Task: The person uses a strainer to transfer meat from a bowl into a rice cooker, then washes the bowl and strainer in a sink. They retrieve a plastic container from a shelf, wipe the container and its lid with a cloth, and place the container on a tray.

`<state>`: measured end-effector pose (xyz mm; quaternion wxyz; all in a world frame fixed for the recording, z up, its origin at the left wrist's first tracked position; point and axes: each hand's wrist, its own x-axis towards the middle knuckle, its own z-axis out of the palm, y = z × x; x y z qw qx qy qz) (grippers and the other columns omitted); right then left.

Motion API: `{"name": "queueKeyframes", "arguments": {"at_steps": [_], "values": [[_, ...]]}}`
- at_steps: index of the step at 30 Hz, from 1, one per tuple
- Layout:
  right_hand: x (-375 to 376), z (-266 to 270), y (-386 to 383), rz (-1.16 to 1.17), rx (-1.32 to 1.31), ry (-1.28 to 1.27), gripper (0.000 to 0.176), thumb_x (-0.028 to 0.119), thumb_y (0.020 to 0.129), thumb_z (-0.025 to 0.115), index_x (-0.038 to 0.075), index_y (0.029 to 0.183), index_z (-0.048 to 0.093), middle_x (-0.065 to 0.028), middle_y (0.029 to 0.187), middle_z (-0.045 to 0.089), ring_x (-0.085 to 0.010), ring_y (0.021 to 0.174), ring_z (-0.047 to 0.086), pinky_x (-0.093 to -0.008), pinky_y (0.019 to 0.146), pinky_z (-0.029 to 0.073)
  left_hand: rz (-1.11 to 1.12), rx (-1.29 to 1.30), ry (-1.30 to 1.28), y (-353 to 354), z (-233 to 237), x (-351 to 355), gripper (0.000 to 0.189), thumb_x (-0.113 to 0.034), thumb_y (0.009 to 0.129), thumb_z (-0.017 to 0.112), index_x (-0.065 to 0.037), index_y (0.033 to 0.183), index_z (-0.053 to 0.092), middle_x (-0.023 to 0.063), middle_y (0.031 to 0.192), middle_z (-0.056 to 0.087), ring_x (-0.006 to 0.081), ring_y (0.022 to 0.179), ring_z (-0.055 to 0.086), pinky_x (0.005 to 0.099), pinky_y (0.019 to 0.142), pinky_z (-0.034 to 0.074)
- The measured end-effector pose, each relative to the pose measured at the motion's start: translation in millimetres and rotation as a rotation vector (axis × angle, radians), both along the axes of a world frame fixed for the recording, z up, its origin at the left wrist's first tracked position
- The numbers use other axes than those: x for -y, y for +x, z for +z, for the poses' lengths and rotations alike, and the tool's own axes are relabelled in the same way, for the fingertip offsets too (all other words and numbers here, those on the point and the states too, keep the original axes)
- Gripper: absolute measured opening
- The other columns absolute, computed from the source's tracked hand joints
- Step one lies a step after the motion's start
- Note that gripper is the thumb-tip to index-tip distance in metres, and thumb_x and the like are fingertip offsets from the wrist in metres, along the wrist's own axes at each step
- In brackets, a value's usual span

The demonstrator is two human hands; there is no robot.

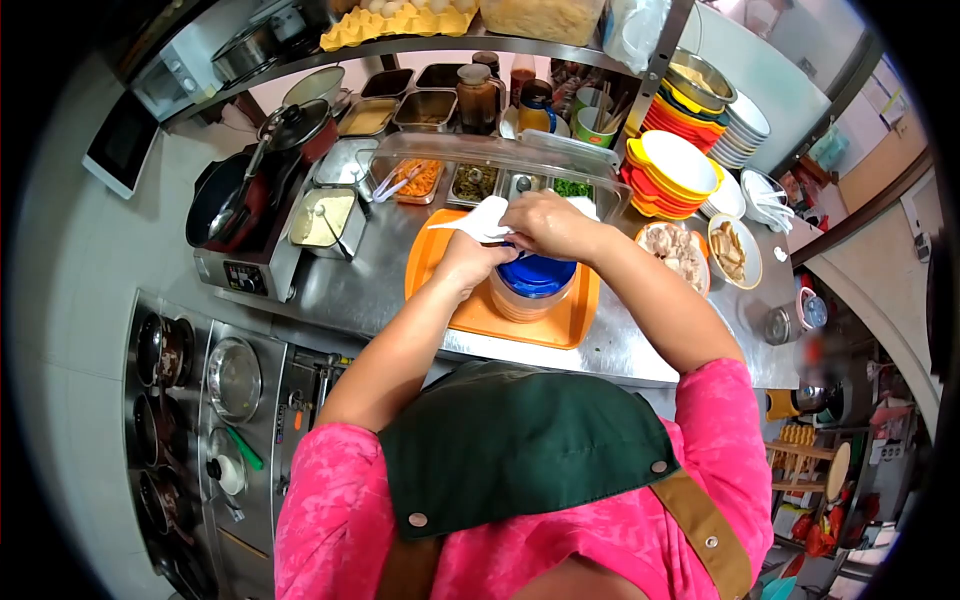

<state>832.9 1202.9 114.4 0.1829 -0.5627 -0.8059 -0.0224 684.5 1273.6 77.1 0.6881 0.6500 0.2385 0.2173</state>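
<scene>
A round clear tub with a blue lid (538,275) stands on an orange tray (428,270) in front of me. Just behind the lid, both hands come close together. My right hand (545,224) is closed, its fingertips pressed down at a white spoon-shaped piece (482,219). My left hand (470,262) is curled beneath that piece, its thumb stretched toward the lid's rear edge; what its fingers grip is hidden. More white shows just past my right hand, too covered to name.
Behind the tray, a clear cover (500,152) tilts above trays of shredded orange food (418,180) and chopped greens (572,188). Bowls of sliced food (733,252) and stacked yellow-red bowls (675,165) stand right. A wok (225,205) on a cooker is left.
</scene>
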Motion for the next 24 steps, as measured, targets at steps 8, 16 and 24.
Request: {"name": "queueKeyframes", "arguments": {"at_steps": [8, 16, 24], "values": [[9, 11, 19, 0.114, 0.261, -0.052, 0.012, 0.015, 0.060, 0.060, 0.009, 0.070, 0.056, -0.0043, 0.069, 0.055, -0.0212, 0.075, 0.053, -0.0331, 0.073, 0.039, -0.101, -0.244, 0.154, 4, -2, 10, 0.013, 0.000, 0.074, 0.057, -0.001, 0.087, 0.054, 0.0007, 0.072, 0.056, 0.0065, 0.057, 0.049, 0.0197, 0.052, 0.040], [69, -42, 34, -0.538, -0.575, 0.048, 0.020, 0.006, 0.069, 0.055, 0.001, 0.088, 0.058, -0.0167, 0.086, 0.056, -0.0322, 0.079, 0.054, -0.0353, 0.071, 0.043, -0.078, -0.110, 0.089, 2, -13, 34, 0.014, -0.005, 0.079, 0.054, 0.001, 0.090, 0.048, 0.0025, 0.067, 0.054, 0.0073, 0.054, 0.050, 0.0193, 0.051, 0.042], [62, -46, -11, -0.612, -0.424, 0.422, 0.022, 0.000, 0.058, 0.062, 0.006, 0.079, 0.061, -0.0072, 0.079, 0.053, -0.0260, 0.079, 0.051, -0.0334, 0.069, 0.043, -0.068, -0.124, 0.222, 5, -6, 39, 0.025, -0.008, 0.083, 0.047, 0.001, 0.105, 0.052, 0.0020, 0.066, 0.054, 0.0071, 0.052, 0.047, 0.0204, 0.050, 0.040]]}}
